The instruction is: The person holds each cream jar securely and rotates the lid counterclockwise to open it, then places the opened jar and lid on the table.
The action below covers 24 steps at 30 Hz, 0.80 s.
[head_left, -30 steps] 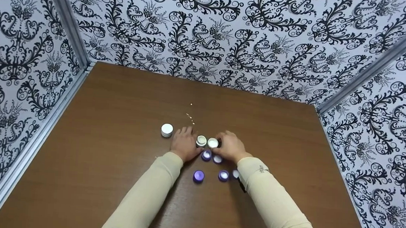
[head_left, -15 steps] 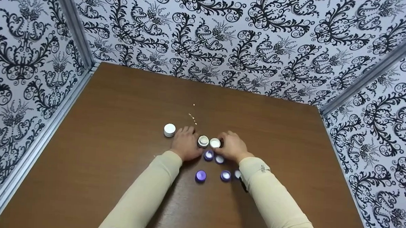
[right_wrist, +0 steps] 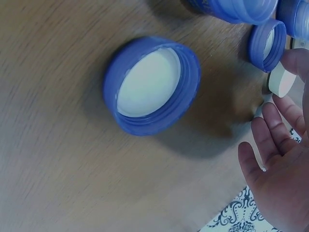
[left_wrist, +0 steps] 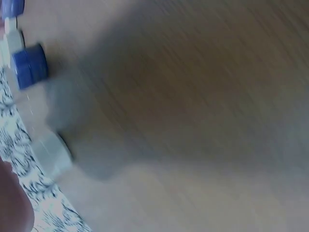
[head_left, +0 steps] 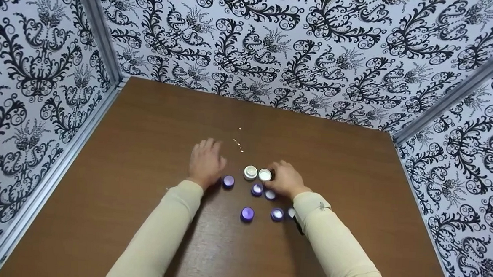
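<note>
In the head view my left hand is over the table, just left of a purple-capped jar. It hides a white jar that shows in the left wrist view, apart from the bit of hand at that view's edge. My right hand holds a white lid by its edges between thumb and index finger, the lid's inside facing up. The other fingers are spread. Touching or nearly touching that lid stands an open white jar.
In front of the lid sit an open purple jar and its upturned purple lid. Nearer stand a capped purple jar, another open purple jar and a second upturned lid. Small pale crumbs lie farther back. Patterned walls enclose the table.
My left hand has moved left, off the purple-capped jar it hid and over the white jar. The right hand keeps its place at the white lid. The head view has shifted slightly.
</note>
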{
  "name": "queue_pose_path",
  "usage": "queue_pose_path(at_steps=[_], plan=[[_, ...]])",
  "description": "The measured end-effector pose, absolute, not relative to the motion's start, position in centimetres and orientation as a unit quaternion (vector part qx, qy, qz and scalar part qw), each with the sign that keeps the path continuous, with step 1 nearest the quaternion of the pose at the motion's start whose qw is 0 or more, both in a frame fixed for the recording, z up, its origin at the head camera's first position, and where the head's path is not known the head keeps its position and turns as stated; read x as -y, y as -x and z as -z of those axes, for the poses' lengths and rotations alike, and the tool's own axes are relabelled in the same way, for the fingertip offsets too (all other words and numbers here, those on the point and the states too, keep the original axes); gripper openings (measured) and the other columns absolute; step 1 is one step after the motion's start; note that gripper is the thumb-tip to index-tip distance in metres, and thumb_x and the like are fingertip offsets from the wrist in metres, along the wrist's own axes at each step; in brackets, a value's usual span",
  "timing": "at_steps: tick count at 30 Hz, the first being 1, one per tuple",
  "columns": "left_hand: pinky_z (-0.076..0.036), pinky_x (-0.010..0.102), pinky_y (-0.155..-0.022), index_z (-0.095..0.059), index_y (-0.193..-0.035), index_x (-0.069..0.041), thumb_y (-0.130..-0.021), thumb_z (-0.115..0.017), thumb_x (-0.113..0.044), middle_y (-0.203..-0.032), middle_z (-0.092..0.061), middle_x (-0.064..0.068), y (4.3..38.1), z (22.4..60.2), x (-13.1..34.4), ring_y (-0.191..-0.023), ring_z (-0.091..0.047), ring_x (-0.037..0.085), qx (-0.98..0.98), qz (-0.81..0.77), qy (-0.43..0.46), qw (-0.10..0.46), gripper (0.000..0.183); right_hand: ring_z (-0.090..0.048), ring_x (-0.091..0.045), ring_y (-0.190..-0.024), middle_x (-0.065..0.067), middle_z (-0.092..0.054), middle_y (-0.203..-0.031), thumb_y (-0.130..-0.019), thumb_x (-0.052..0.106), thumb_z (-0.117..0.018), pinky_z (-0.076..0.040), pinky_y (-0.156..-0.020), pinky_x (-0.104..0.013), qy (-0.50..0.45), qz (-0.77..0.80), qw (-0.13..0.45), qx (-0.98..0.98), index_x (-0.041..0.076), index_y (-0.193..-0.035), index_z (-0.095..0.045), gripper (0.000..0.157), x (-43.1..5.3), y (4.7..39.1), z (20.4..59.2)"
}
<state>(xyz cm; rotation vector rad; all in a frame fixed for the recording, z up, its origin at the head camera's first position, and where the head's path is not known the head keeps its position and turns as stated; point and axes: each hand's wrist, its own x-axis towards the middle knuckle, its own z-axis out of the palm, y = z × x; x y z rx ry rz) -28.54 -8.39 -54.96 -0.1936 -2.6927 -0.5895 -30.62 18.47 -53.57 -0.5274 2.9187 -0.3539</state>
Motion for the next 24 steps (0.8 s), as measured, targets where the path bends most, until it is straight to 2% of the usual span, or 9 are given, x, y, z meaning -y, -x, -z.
queue_pose_path(at_steps=[4, 8, 14, 19, 24], plan=[[-0.039, 0.048, -0.098, -0.059, -0.13, -0.003, -0.083, -0.065, -0.021, -0.126, -0.058, 0.016, 28.1, 55.8, 10.0, -0.116, -0.052, 0.035, 0.954, 0.241, 0.037, 0.175, 0.051, -0.054, -0.033, -0.116, -0.013, -0.06, -0.122, -0.078, 0.036, -0.079, -0.046, -0.094, -0.049, 0.173, 0.115, 0.079, -0.975, 0.012, -0.117, -0.068, 0.047, -18.6, 30.6, 53.7], [-0.04, 0.049, -0.097, -0.055, -0.135, -0.002, -0.079, -0.07, -0.026, -0.126, -0.058, 0.018, 27.5, 57.0, 11.0, -0.115, -0.052, 0.037, 0.952, 0.263, 0.014, 0.153, 0.063, -0.054, -0.033, -0.116, -0.013, -0.06, -0.121, -0.077, 0.036, -0.079, -0.047, -0.093, -0.049, 0.171, 0.117, 0.079, -0.975, 0.013, -0.116, -0.068, 0.047, -18.4, 30.7, 53.7], [-0.039, 0.051, -0.094, -0.059, -0.128, -0.001, -0.076, -0.078, -0.032, -0.119, -0.059, 0.019, 27.0, 58.2, 11.3, -0.112, -0.053, 0.039, 0.946, 0.295, -0.027, 0.135, 0.064, -0.051, -0.034, -0.124, -0.012, -0.06, -0.123, -0.079, 0.036, -0.08, -0.044, -0.098, -0.048, 0.168, 0.119, 0.082, -0.975, 0.012, -0.115, -0.068, 0.045, -18.4, 30.6, 53.7], [-0.037, 0.051, -0.097, -0.062, -0.123, 0.0, -0.075, -0.083, -0.039, -0.116, -0.058, 0.019, 26.9, 58.3, 11.1, -0.113, -0.051, 0.039, 0.945, 0.297, -0.05, 0.126, 0.064, -0.053, -0.032, -0.12, -0.011, -0.06, -0.122, -0.078, 0.036, -0.08, -0.045, -0.096, -0.047, 0.17, 0.118, 0.075, -0.975, 0.013, -0.114, -0.068, 0.044, -18.4, 30.6, 53.6], [-0.037, 0.052, -0.098, -0.065, -0.117, 0.001, -0.075, -0.084, -0.042, -0.114, -0.057, 0.019, 27.0, 58.4, 10.8, -0.111, -0.051, 0.039, 0.945, 0.292, -0.061, 0.132, 0.063, -0.05, -0.032, -0.125, -0.011, -0.06, -0.123, -0.078, 0.036, -0.08, -0.043, -0.099, -0.047, 0.165, 0.121, 0.076, -0.976, 0.014, -0.112, -0.068, 0.043, -18.3, 30.5, 53.5]])
